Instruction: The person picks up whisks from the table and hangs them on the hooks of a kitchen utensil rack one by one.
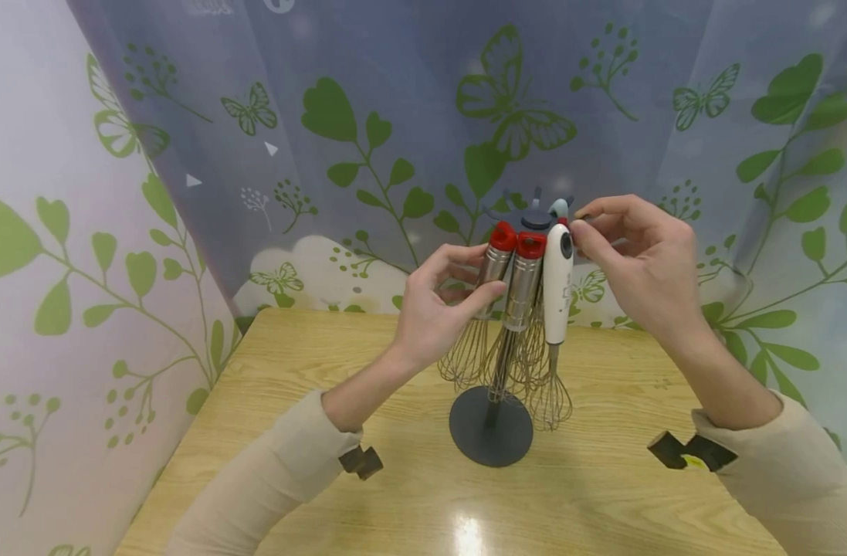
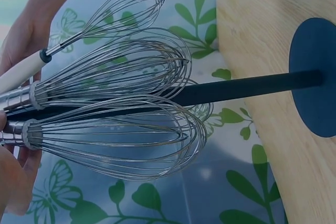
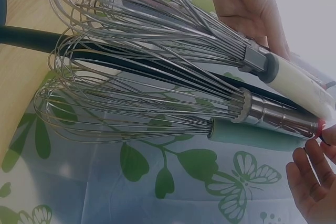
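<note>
Several whisks hang around a dark stand with a round base (image 1: 491,440). My left hand (image 1: 440,297) grips a steel-handled whisk (image 1: 494,266) with a red end, its thumb in front and fingers behind. Beside it hang another red-ended steel whisk (image 1: 523,289) and a white-handled whisk (image 1: 557,286). At the top of the stand, my right hand (image 1: 638,255) pinches the red end of a steel whisk (image 3: 281,119), mostly hidden behind the white-handled one in the head view. A whisk with a pale green handle (image 3: 252,135) hangs next to it in the right wrist view.
The stand rests on a light wooden table (image 1: 312,347), near its back edge. Behind it hangs a blue-grey curtain (image 1: 409,100) printed with green leaves and butterflies. A similarly patterned white curtain (image 1: 69,232) runs along the left.
</note>
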{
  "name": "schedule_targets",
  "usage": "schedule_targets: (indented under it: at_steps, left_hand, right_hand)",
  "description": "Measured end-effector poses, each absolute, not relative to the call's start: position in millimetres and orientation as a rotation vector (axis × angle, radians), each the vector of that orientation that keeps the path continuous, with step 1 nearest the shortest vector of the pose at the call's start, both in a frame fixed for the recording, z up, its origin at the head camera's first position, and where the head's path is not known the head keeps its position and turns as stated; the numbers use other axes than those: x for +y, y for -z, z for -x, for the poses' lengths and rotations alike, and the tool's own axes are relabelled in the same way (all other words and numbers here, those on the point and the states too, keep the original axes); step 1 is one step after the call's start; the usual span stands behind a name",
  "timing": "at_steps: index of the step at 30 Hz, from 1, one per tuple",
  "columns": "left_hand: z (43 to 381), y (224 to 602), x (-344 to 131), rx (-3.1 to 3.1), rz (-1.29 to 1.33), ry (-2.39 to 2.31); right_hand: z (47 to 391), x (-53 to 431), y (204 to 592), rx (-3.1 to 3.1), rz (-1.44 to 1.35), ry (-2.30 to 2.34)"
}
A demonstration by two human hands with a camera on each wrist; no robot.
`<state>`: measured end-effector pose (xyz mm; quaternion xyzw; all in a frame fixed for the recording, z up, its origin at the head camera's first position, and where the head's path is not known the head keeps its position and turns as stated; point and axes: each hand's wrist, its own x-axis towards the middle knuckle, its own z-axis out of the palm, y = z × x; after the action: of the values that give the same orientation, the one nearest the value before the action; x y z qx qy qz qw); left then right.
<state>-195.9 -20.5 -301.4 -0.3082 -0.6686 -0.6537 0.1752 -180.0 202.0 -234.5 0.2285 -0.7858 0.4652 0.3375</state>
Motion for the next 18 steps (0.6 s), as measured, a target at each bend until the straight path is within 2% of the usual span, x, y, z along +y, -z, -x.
schedule_targets:
  at_steps: [18]
  left_hand:
    - [197.5,300.8,-18.3,-1.887,0.871,1.849]
  right_hand:
    - [183.4,204.6,235.5,-2.039,-0.612,-1.214]
